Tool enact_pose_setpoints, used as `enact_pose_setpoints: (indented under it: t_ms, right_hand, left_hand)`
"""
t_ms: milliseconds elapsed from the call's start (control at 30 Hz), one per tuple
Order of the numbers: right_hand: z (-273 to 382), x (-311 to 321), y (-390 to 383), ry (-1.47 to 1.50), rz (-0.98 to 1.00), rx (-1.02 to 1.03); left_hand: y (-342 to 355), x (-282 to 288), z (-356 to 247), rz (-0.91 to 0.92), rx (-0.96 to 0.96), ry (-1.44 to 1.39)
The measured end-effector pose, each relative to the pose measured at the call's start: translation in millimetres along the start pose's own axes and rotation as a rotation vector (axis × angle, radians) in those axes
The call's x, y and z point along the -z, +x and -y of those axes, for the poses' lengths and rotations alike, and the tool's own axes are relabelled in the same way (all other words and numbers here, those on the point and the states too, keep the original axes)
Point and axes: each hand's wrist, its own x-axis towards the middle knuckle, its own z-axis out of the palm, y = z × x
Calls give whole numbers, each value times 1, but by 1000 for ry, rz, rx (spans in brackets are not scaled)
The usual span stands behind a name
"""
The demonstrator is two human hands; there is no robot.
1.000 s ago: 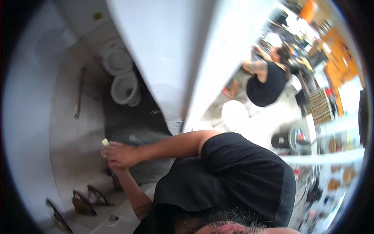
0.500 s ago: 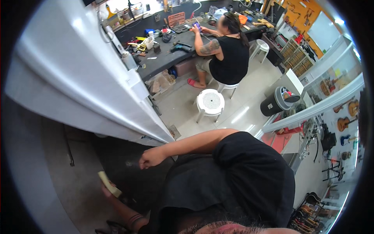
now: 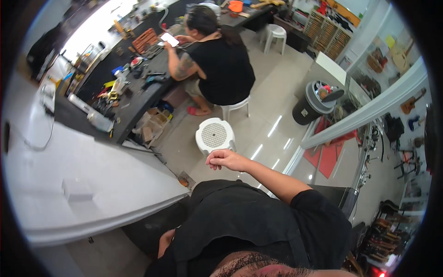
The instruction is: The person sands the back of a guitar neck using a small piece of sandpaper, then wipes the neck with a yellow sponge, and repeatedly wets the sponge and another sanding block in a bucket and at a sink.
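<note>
My right hand (image 3: 225, 160) is held out in front of my chest, its fingers loosely curled and nothing showing in them. In the picture it overlaps the near edge of a white plastic stool (image 3: 213, 135); I cannot tell that they touch. Low on the left, part of my left hand or forearm (image 3: 165, 241) shows beside my dark apron (image 3: 244, 217). Its fingers are hidden, and no object can be seen in it.
A seated person (image 3: 221, 69) holds a lit phone (image 3: 170, 39) at a dark workbench (image 3: 134, 99) strewn with tools. A white panel (image 3: 115, 184) borders my left. Rightward stand a grey bin (image 3: 307, 111), a white-framed glass partition (image 3: 369, 115) and several guitars (image 3: 380, 233).
My right hand has swung forward and right. My left hand has dropped back beside my body, and the pale yellow block it held is out of sight. My view has turned and moved toward the stool.
</note>
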Motion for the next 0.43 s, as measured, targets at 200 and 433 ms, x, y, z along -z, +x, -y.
enact_pose_setpoints:
  t_ms: [200, 433]
  right_hand:
    - [29, 148, -59, 121, -283, 117]
    - [51, 353, -134, 163, -636, 112]
  left_hand:
    - [138, -65, -287, 215, -79, 551]
    - [144, -288, -655, 347, -726, 675]
